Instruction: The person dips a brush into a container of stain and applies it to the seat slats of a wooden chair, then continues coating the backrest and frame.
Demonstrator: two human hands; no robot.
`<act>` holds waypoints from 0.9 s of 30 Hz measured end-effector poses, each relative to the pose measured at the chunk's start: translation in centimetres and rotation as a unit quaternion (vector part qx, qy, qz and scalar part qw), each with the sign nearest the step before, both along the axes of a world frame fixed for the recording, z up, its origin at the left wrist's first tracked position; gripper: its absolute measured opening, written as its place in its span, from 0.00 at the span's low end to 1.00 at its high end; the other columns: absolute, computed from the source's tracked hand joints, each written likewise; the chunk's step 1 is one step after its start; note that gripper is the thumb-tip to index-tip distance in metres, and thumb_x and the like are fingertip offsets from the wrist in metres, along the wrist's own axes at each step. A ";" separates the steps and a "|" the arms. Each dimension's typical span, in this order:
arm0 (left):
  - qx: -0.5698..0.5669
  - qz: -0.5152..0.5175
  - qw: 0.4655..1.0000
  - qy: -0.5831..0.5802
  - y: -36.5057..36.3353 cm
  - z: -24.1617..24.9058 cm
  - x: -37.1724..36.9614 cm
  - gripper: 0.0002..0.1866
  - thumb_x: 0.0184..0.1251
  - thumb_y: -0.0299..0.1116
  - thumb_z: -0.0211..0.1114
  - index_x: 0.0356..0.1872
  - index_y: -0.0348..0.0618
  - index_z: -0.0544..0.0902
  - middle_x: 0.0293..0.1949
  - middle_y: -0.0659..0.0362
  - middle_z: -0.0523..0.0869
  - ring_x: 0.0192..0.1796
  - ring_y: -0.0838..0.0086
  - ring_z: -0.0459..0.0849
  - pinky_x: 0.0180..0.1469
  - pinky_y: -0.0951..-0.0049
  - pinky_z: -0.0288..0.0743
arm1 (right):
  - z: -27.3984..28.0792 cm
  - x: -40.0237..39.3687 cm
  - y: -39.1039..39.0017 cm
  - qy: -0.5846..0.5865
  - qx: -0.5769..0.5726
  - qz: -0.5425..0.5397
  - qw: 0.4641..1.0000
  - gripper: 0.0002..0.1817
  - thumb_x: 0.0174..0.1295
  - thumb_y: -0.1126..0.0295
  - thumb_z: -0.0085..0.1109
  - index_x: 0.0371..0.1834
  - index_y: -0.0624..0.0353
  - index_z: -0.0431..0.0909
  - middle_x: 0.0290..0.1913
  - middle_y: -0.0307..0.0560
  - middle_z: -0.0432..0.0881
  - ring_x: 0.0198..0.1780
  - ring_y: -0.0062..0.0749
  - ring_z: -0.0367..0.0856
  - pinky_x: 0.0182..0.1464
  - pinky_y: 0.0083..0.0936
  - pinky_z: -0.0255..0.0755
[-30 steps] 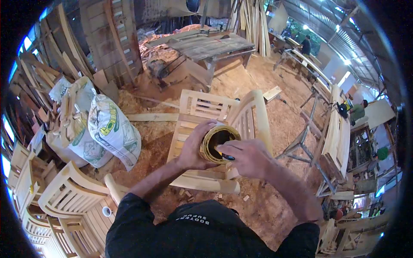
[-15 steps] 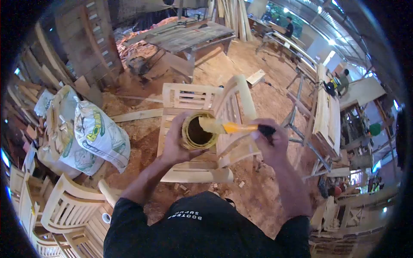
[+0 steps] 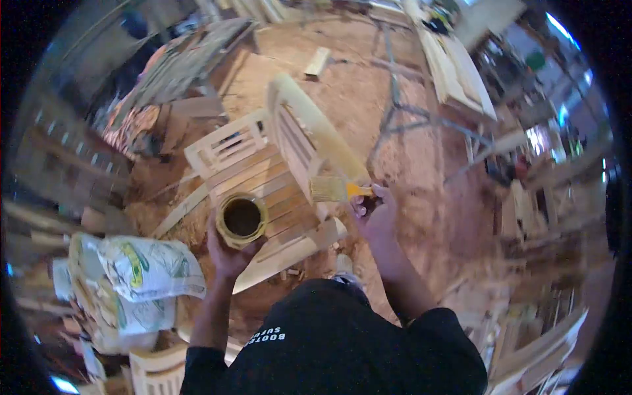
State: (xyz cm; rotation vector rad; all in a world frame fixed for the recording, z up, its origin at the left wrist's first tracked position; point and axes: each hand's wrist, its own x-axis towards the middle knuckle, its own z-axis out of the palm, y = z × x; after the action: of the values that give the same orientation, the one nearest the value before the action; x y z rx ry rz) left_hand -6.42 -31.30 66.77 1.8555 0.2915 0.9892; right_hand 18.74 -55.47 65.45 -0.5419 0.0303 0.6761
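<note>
My left hand (image 3: 226, 253) is wrapped round a round can (image 3: 262, 227) with dark liquid inside, its mouth facing up at me. A paintbrush (image 3: 337, 189) with a yellow-orange handle and broad pale bristles is gripped in my right hand (image 3: 378, 214). The bristles point left and overlap the curved backrest of a wooden bench (image 3: 270, 181) in this view. Below both hands spreads the bench's slatted seat, and the can covers part of its near left side.
Stuffed white sacks (image 3: 155, 266) stand on the left. Back left is a worn wooden table (image 3: 187, 59). Long boards (image 3: 454, 76) lie on a metal stand (image 3: 398, 108) at the back right. A loose wood block (image 3: 318, 61) rests on the sawdust-covered floor.
The brush has come away from the can's mouth and moved right of it. Can and left hand are lower and further left. The whole view has turned and tilted down toward the bench.
</note>
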 end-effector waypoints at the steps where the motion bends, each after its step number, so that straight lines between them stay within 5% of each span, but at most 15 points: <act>1: -0.006 -0.006 1.000 0.012 -0.2 -0.6 -0.2 0.51 0.49 0.31 0.89 0.73 0.39 0.65 0.64 0.49 0.80 0.65 0.62 0.82 0.68 0.59 0.79 | -2.3 0.2 -1.3 0.030 -0.010 -0.026 0.999 0.13 0.69 0.59 0.55 0.37 0.57 0.79 0.27 0.47 0.82 0.21 0.28 0.75 0.21 0.24 0.69; 2: -0.010 -0.011 1.000 0.023 -0.6 -1.0 -0.3 0.50 0.51 0.31 0.88 0.73 0.40 0.65 0.64 0.49 0.80 0.65 0.62 0.83 0.67 0.59 0.80 | -4.6 0.3 -3.0 0.067 -0.028 -0.053 0.996 0.13 0.70 0.59 0.55 0.38 0.57 0.80 0.27 0.47 0.82 0.22 0.28 0.76 0.22 0.24 0.70; 4: -0.324 -0.069 0.943 -0.020 -1.9 -0.5 -0.6 0.45 0.55 0.33 0.85 0.72 0.42 0.66 0.63 0.49 0.80 0.63 0.63 0.83 0.64 0.61 0.82 | -9.1 0.3 -6.3 0.141 -0.059 -0.097 0.983 0.13 0.71 0.59 0.55 0.40 0.57 0.80 0.28 0.47 0.82 0.23 0.29 0.77 0.23 0.23 0.73; 6: -0.307 -0.077 0.947 0.045 -2.8 0.0 -0.5 0.41 0.59 0.34 0.83 0.71 0.45 0.67 0.62 0.50 0.80 0.61 0.63 0.84 0.61 0.63 0.83 | -13.4 -0.1 -8.5 0.180 -0.103 -0.155 0.966 0.10 0.70 0.61 0.56 0.40 0.56 0.78 0.27 0.47 0.82 0.24 0.32 0.79 0.23 0.24 0.74; 7: -0.129 -0.069 0.982 0.115 -3.1 0.2 -0.3 0.40 0.61 0.35 0.82 0.70 0.46 0.68 0.62 0.50 0.80 0.60 0.63 0.84 0.59 0.63 0.83 | -15.4 -0.3 -9.0 0.200 -0.125 -0.179 0.955 0.09 0.70 0.62 0.57 0.40 0.56 0.77 0.27 0.47 0.81 0.24 0.33 0.79 0.23 0.24 0.74; 12: 0.160 -0.034 0.969 0.183 -2.2 -2.1 0.2 0.47 0.56 0.40 0.85 0.72 0.39 0.66 0.60 0.51 0.81 0.59 0.62 0.84 0.63 0.61 0.79 | -23.2 -0.1 -7.9 0.159 -0.151 -0.237 0.947 0.11 0.72 0.62 0.59 0.41 0.59 0.79 0.29 0.49 0.86 0.24 0.32 0.81 0.23 0.28 0.75; 18: 0.129 -0.062 0.970 0.199 -3.5 -0.3 1.4 0.54 0.46 0.39 0.89 0.73 0.35 0.65 0.61 0.50 0.80 0.62 0.60 0.82 0.67 0.58 0.75 | -25.9 4.0 -2.2 0.121 -0.196 -0.270 0.935 0.10 0.72 0.63 0.59 0.40 0.59 0.79 0.31 0.49 0.86 0.27 0.33 0.84 0.27 0.28 0.78; 21: 0.142 -0.038 0.970 0.196 -2.9 -1.6 0.9 0.54 0.46 0.39 0.89 0.73 0.35 0.65 0.63 0.49 0.79 0.64 0.60 0.80 0.67 0.58 0.74 | -21.5 7.3 -1.4 0.084 -0.240 -0.276 0.927 0.11 0.72 0.62 0.58 0.39 0.59 0.79 0.29 0.48 0.86 0.25 0.33 0.84 0.25 0.29 0.77; 27: 0.135 -0.033 0.967 0.215 -2.3 -2.7 -0.5 0.52 0.51 0.45 0.87 0.74 0.37 0.67 0.66 0.47 0.77 0.68 0.54 0.78 0.70 0.54 0.72 | -19.7 12.6 -5.9 0.191 -0.118 -0.327 0.918 0.10 0.69 0.63 0.56 0.37 0.57 0.79 0.29 0.49 0.86 0.23 0.33 0.83 0.20 0.30 0.74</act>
State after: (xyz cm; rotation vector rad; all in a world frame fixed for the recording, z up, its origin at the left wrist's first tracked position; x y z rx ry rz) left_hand -6.91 -33.60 64.10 2.3119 0.3634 0.5933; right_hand 31.38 -61.40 45.70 -0.5787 0.6425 0.1090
